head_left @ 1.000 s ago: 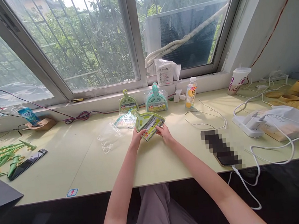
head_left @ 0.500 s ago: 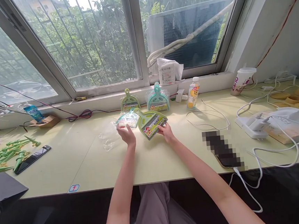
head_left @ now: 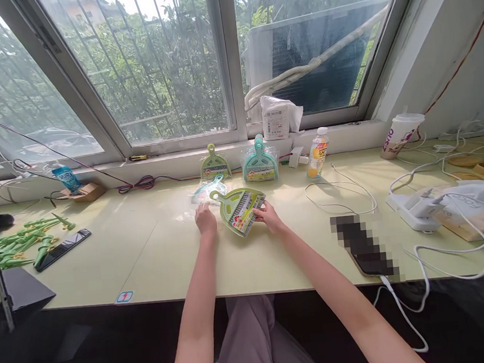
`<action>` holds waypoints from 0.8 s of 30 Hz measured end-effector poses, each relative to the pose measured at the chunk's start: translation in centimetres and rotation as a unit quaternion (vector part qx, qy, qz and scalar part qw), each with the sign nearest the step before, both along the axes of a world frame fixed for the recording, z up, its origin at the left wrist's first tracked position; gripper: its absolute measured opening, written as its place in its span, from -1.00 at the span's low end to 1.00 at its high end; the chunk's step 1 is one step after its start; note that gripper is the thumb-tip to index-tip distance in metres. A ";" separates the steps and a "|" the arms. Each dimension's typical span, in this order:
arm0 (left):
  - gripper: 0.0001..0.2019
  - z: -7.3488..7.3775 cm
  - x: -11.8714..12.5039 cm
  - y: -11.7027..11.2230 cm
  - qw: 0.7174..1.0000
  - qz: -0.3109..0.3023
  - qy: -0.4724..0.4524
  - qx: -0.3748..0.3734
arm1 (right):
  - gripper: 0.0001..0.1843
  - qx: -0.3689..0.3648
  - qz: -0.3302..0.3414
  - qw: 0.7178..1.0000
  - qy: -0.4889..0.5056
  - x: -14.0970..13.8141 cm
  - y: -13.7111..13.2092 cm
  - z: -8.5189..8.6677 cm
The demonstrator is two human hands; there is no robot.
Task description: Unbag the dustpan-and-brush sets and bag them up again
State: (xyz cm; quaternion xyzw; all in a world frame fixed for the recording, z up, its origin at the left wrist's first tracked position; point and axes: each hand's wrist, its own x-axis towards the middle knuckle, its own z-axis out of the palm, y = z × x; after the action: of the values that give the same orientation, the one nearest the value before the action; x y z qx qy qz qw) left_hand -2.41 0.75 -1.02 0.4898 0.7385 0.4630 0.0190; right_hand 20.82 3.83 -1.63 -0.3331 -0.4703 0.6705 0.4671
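My right hand (head_left: 269,217) grips the edge of a light green mini dustpan set (head_left: 238,209) with a striped label, holding it tilted just above the pale green desk (head_left: 155,257). My left hand (head_left: 205,218) rests palm down on a clear plastic bag (head_left: 185,214) left of the dustpan, fingers slightly curled. Behind it lies a teal dustpan set in a bag (head_left: 205,191). Two more sets lean against the sill: a green one (head_left: 214,164) and a teal one (head_left: 260,162).
A juice bottle (head_left: 318,152), white cables (head_left: 344,189), a phone (head_left: 364,247), a white charger (head_left: 418,211) and a cup (head_left: 399,134) lie to the right. Green plastic parts (head_left: 14,246), another phone (head_left: 61,250) and a dark box (head_left: 20,288) sit at the left.
My left hand let go of the green dustpan set and moved left onto the clear bag. My right hand lowered the set and turned its handle toward the left.
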 end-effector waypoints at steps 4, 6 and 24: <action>-0.52 0.5 0.5 -0.1 0.997 -0.027 -0.054 0.052 | -0.62 -0.013 -0.006 1.000 -0.007 0.1 0.2 0.1; -0.50 0.6 0.4 -0.2 0.995 -0.028 -0.065 0.070 | -0.65 -0.017 -0.029 0.999 -0.016 0.3 0.3 0.1; -0.13 2.3 3.1 -0.9 0.981 -0.084 -0.051 0.166 | -0.72 -0.012 -0.053 0.998 0.023 0.8 0.6 0.1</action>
State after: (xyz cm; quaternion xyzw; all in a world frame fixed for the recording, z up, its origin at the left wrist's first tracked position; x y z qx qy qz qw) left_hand 0.69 -0.10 1.30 0.5226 0.6052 0.6004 0.0137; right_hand 21.61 4.44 -1.55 -0.3473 -0.4331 0.6581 0.5087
